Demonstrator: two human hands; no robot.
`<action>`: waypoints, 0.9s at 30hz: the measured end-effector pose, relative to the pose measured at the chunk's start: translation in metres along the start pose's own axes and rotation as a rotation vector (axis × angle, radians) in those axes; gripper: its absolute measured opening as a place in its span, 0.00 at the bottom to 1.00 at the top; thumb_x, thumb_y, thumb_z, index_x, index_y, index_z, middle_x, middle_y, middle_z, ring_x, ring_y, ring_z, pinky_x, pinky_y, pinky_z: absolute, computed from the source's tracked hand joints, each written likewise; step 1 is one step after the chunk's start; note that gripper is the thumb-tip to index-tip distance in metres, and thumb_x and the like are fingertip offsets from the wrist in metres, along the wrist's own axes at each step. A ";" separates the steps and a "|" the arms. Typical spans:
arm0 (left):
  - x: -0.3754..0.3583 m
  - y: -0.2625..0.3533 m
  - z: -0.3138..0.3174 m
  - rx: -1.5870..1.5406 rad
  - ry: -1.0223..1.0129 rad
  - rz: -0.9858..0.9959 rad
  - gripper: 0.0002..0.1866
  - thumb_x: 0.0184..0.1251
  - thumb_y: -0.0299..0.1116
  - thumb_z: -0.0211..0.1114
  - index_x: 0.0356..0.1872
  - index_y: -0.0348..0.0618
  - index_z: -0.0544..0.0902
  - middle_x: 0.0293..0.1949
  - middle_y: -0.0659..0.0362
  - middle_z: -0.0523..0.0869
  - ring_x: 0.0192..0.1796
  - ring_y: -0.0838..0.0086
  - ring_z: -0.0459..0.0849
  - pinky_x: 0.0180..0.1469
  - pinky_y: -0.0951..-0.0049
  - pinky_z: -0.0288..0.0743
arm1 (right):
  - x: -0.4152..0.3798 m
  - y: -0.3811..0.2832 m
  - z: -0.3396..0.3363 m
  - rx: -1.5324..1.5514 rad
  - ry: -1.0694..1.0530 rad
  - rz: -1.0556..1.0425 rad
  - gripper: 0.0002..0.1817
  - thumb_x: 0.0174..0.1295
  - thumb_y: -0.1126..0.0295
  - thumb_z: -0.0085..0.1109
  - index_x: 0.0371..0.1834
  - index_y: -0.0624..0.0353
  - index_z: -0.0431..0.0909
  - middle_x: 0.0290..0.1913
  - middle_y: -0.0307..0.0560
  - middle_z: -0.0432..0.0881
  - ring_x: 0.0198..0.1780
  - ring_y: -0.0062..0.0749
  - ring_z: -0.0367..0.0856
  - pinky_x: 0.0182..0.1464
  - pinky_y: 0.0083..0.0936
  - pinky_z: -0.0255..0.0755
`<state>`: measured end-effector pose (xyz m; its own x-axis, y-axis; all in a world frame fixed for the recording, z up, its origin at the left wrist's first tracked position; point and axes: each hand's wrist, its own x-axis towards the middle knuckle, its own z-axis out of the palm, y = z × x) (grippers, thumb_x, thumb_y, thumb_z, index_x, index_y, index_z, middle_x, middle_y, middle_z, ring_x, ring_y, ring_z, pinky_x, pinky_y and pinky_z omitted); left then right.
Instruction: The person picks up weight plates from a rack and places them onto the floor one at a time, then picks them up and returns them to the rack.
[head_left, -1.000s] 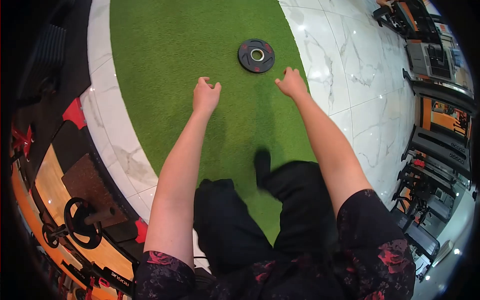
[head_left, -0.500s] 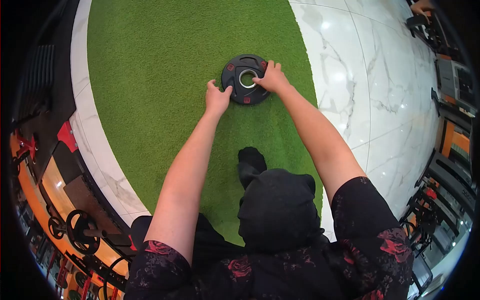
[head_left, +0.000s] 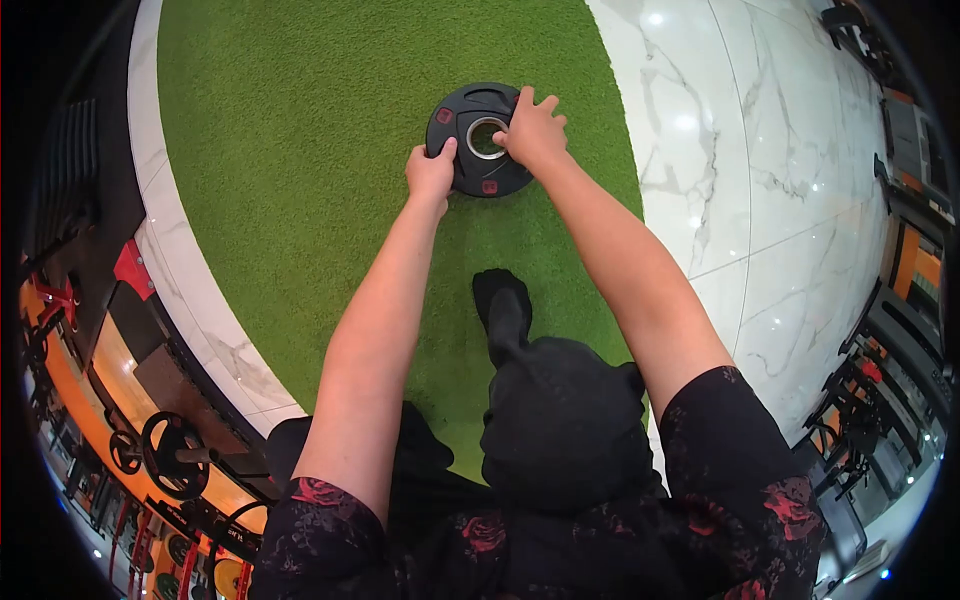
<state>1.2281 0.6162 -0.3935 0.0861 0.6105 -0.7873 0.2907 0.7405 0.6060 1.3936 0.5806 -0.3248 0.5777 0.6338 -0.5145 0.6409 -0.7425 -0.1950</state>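
A black weight plate (head_left: 468, 110) with red marks and a metal-ringed centre hole lies on the green turf (head_left: 330, 150). My left hand (head_left: 431, 172) is closed on the plate's near left rim. My right hand (head_left: 533, 130) lies over its right side, fingers curled into the centre hole and a grip slot. My black-trousered knee and socked foot (head_left: 502, 305) are on the turf just below the plate.
White marble floor (head_left: 760, 170) borders the turf on the right and curves along the left. A loaded barbell plate (head_left: 170, 455) and racks sit on a wooden platform at lower left. Gym machines (head_left: 900, 330) line the right edge.
My hands reached forward from open air to the plate, then closed on it: the left wrapped the rim, the right pushed fingers into the hole. I have crouched closer.
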 end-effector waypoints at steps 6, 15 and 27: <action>-0.090 0.017 -0.055 -0.043 -0.019 0.101 0.25 0.72 0.41 0.71 0.58 0.31 0.77 0.47 0.51 0.87 0.42 0.66 0.88 0.38 0.62 0.84 | -0.087 -0.026 -0.044 0.018 0.014 -0.008 0.47 0.52 0.58 0.81 0.70 0.56 0.60 0.67 0.70 0.63 0.62 0.74 0.74 0.54 0.57 0.81; -0.323 0.033 -0.191 -0.136 -0.066 -0.019 0.28 0.76 0.42 0.68 0.66 0.34 0.69 0.53 0.52 0.83 0.49 0.65 0.88 0.46 0.53 0.87 | -0.310 -0.092 -0.124 -0.058 -0.034 -0.144 0.48 0.49 0.56 0.82 0.69 0.55 0.60 0.65 0.70 0.65 0.53 0.71 0.83 0.51 0.52 0.83; -0.649 -0.017 -0.359 -0.306 0.042 -0.054 0.21 0.77 0.40 0.66 0.60 0.37 0.74 0.51 0.54 0.84 0.53 0.63 0.85 0.55 0.39 0.80 | -0.645 -0.143 -0.192 -0.080 -0.163 -0.280 0.51 0.49 0.55 0.82 0.73 0.51 0.58 0.69 0.68 0.64 0.55 0.71 0.82 0.52 0.52 0.83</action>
<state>0.8255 0.3084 0.1477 0.0369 0.5744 -0.8178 -0.0073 0.8184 0.5745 1.0269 0.3197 0.1954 0.2892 0.7626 -0.5786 0.8047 -0.5211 -0.2846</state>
